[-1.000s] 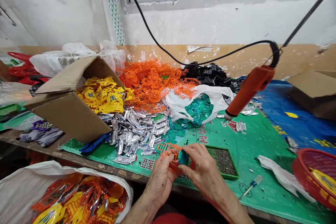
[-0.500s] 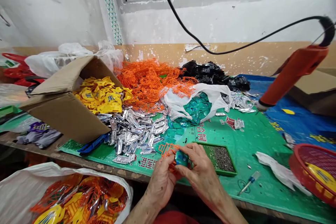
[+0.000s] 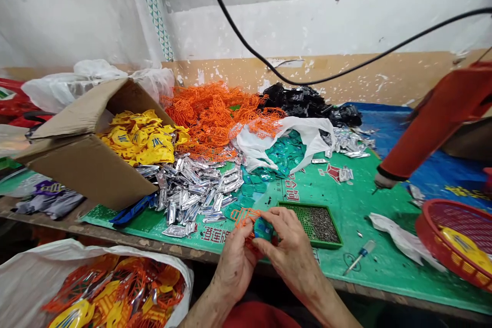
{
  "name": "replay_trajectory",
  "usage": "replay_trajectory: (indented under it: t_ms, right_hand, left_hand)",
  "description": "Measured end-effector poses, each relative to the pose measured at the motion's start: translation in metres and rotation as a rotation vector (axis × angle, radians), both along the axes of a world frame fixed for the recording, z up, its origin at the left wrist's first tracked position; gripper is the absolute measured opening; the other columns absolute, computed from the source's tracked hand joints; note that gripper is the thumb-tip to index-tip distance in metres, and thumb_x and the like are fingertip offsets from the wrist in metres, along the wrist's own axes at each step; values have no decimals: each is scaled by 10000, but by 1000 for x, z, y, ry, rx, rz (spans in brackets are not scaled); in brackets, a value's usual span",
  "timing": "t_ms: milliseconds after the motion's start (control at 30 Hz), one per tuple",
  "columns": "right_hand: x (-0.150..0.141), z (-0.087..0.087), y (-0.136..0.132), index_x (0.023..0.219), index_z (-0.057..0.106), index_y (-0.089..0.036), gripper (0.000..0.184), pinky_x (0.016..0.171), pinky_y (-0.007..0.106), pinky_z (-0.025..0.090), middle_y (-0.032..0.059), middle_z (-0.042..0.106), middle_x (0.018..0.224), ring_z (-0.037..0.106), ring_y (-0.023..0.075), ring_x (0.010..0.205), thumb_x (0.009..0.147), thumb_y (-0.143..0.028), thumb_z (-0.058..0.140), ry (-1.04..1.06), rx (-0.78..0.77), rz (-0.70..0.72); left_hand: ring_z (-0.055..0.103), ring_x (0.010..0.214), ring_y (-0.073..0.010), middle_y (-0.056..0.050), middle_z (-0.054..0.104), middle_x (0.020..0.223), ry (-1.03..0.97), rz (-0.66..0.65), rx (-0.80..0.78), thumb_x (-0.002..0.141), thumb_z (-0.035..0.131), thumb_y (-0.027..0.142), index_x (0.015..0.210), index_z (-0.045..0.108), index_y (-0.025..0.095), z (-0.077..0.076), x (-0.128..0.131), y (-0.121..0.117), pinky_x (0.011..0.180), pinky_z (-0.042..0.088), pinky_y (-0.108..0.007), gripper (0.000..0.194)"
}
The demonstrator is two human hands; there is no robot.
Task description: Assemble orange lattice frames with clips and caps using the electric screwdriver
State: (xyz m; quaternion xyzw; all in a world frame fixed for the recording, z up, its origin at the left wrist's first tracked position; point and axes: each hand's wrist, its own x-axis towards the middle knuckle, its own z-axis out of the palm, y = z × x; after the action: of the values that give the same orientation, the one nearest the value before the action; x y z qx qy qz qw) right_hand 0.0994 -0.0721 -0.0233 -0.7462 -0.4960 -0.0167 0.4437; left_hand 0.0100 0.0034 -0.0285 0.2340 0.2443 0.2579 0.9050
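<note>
Low in the middle, my left hand [image 3: 235, 264] pinches an orange plastic lattice piece [image 3: 245, 218] between thumb and fingers. My right hand [image 3: 286, 248] grips a small teal plastic piece [image 3: 263, 229], pressing it against the orange lattice. Part of both pieces is hidden by my fingers. Just beyond my right hand lies a green tray of small dark grey bits [image 3: 317, 224]. Heaps of silver pieces [image 3: 192, 192], teal pieces [image 3: 286, 151] and orange lattices [image 3: 215, 118] lie farther up the green mat [image 3: 357, 205].
An open cardboard box [image 3: 88, 169] of yellow pieces stands at left. An orange-handled electric tool [image 3: 430, 123] hangs on a black cable at right. A red basket [image 3: 453, 241], a small screwdriver [image 3: 359, 257] and a filled white sack [image 3: 115, 282] lie nearby.
The hanging orange tool has swung right and lower in view. The whole scene has shifted slightly as my head moved. My hands keep the same hold on both pieces.
</note>
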Motion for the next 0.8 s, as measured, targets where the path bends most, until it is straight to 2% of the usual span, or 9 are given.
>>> replay_trajectory:
  t_ms: [200, 400, 667, 800]
  right_hand:
    - [2, -2, -1, 1061, 662, -218, 393, 775, 363, 514, 58, 634, 972, 579, 221, 908, 689, -125, 745, 150, -6, 30]
    - [1, -5, -1, 1026, 653, -237, 404, 813, 341, 515, 38, 612, 990, 576, 201, 949, 669, -57, 712, 272, 27, 37]
    - [-11, -23, -1, 1047, 652, -219, 377, 739, 338, 538, 80, 620, 1035, 588, 225, 951, 692, -101, 692, 144, 141, -69]
    - [-11, -24, -2, 1054, 649, -228, 379, 779, 373, 535, 82, 620, 1047, 585, 236, 969, 698, -104, 682, 116, 153, -69]
  left_hand:
    - [631, 717, -114, -24, 725, 919, -9, -21, 6, 738, 744, 263, 914, 746, 175, -1, 0, -2, 619, 502, -190, 197]
    - [622, 685, -114, -5, 711, 841, 24, -14, 4, 690, 772, 239, 891, 743, 169, -1, 0, -2, 628, 509, -212, 215]
    - [643, 771, -142, -33, 728, 878, 44, -20, -1, 656, 790, 260, 827, 750, 146, -4, 1, 1, 695, 504, -213, 209]
    - [638, 762, -146, -32, 723, 857, 47, -17, -17, 656, 784, 257, 818, 749, 147, -6, 0, 1, 711, 510, -232, 199]
